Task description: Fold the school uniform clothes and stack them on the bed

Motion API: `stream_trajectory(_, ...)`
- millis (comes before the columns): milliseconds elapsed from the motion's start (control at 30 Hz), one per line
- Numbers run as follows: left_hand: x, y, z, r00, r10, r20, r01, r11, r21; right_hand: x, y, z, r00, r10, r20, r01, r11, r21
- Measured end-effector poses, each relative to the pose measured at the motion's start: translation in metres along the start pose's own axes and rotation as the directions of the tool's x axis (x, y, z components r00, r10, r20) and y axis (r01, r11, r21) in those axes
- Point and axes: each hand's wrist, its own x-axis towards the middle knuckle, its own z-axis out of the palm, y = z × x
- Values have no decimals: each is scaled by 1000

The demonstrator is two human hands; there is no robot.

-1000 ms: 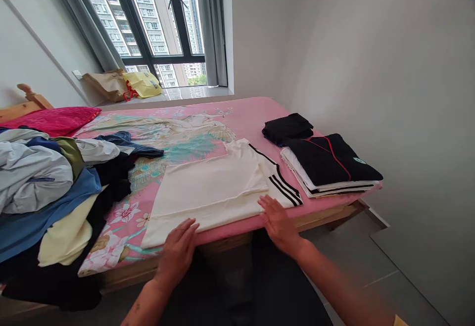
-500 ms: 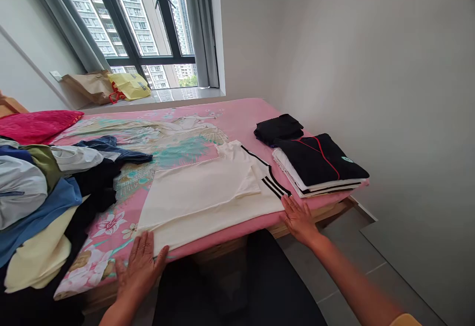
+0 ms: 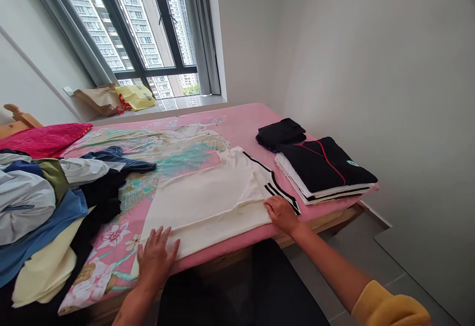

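Note:
A white T-shirt (image 3: 200,192) lies on the bed near its front edge, one side folded over lengthwise. Black stripes run along its sleeve and collar end at the right. My left hand (image 3: 158,256) rests on the hem end at the lower left, fingers spread and flat on the cloth. At the striped end, my right hand (image 3: 282,213) is closed, its fingers curled on the fabric by the near edge. Just beyond it sits a stack of folded clothes (image 3: 326,165), topped by a black garment with red piping.
A loose heap of clothes (image 3: 48,207) covers the bed's left side, with a red pillow (image 3: 48,138) behind. A folded black garment (image 3: 281,133) lies behind the stack. Paper and yellow bags (image 3: 135,97) stand on the windowsill. The bed's wooden edge (image 3: 334,219) is close to my legs.
My right hand has gone from lying flat at the shirt's right end to curled fingers gripping it, slightly further left. My left hand has slid inward onto the hem. The view has shifted slightly.

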Motion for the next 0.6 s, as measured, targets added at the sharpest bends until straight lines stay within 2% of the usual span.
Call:
stream_trajectory(67, 3, 36, 8, 983, 184, -4, -184, 982, -31, 4, 1, 7, 999, -4, -53, 7, 998, 60)
stream_trajectory(167, 10, 107, 24, 893, 446, 62, -436, 891, -127, 3, 2, 19, 993, 16, -119, 1, 991, 136)
stream_trajectory(267, 25, 172, 42, 807, 573, 139, -549, 817, -178, 0, 4, 25, 987, 38, -157, -3, 977, 212)
stream_trajectory(333, 39, 203, 55, 786, 592, 180, -568, 806, -168, 0, 5, 26, 983, 49, -177, -6, 971, 238)
stream_trajectory(400, 54, 224, 66, 809, 550, 207, -523, 835, -172, 1, 6, 26, 980, 59, -189, -15, 974, 228)
stream_trajectory(467, 69, 237, 74, 858, 467, 213, -421, 878, -227, 1, 6, 27, 980, 64, -190, -24, 979, 202)
stream_trajectory(600, 93, 243, 72, 922, 333, 196, -258, 908, -329, 2, 7, 26, 984, 47, -173, -17, 984, 176)
